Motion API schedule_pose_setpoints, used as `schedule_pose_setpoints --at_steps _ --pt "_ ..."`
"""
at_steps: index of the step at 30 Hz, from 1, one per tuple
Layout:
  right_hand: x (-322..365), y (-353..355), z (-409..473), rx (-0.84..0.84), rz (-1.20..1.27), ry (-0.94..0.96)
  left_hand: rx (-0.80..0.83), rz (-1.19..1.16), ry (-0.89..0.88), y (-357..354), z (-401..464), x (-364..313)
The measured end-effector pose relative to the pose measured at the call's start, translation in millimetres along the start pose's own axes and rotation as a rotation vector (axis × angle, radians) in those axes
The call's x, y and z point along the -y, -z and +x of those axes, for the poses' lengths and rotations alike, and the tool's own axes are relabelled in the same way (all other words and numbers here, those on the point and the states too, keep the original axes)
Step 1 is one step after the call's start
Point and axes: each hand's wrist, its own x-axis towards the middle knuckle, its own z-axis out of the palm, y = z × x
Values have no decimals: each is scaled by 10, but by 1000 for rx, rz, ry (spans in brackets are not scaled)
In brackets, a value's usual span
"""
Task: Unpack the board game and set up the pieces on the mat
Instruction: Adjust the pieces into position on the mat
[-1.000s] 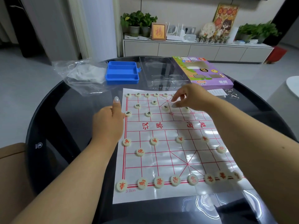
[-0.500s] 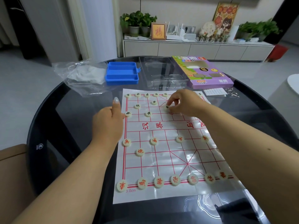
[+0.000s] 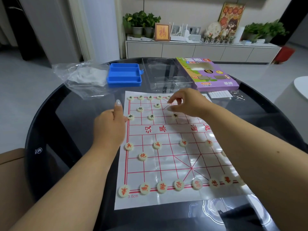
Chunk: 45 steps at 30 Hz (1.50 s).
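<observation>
Mat (image 3: pixel 166 164) laid flat on worktop (image 3: pixel 75 130), pieces (image 3: pixel 151 116) set on gridlines. Left hand (image 3: pixel 110 129) rested at mat edge, thumb raised, grip unclear. Right hand (image 3: pixel 188 104) hovered over far rows, fingers curled, nothing visibly held.

FREE: bare middle rows of the white red-gridded plastic mat (image 3: pixel 166 165) lying open | BLOCKING FAR EDGE: blue compartmented plastic tray (image 3: pixel 124 75), clear plastic insert (image 3: pixel 165 72), purple cardboard game box (image 3: pixel 211 74) | LEFT: crumpled clear plastic bag (image 3: pixel 81 79) sitting beside tray | NEAR ROW: cream round pieces (image 3: pixel 161 187) lining mat edge
</observation>
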Motion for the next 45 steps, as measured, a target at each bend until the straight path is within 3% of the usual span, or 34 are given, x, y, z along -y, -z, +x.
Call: schedule_pose_setpoints --at_steps 11,19,28,39,42,45 --pt "222 -245 405 41 -176 -52 0 10 16 -6 14 12" --pt "-252 280 -48 -117 82 -56 2 -8 26 3 -14 -5" --pt "-573 188 -408 14 -82 -129 5 44 21 -11 -31 -19" --pt "-574 177 -416 -5 -49 -161 12 58 16 -23 -21 17" --pt "-517 155 -323 -57 -28 -223 6 59 17 -27 -15 26" --pt "-453 102 -196 -7 -135 -308 1 58 22 -40 -10 25"
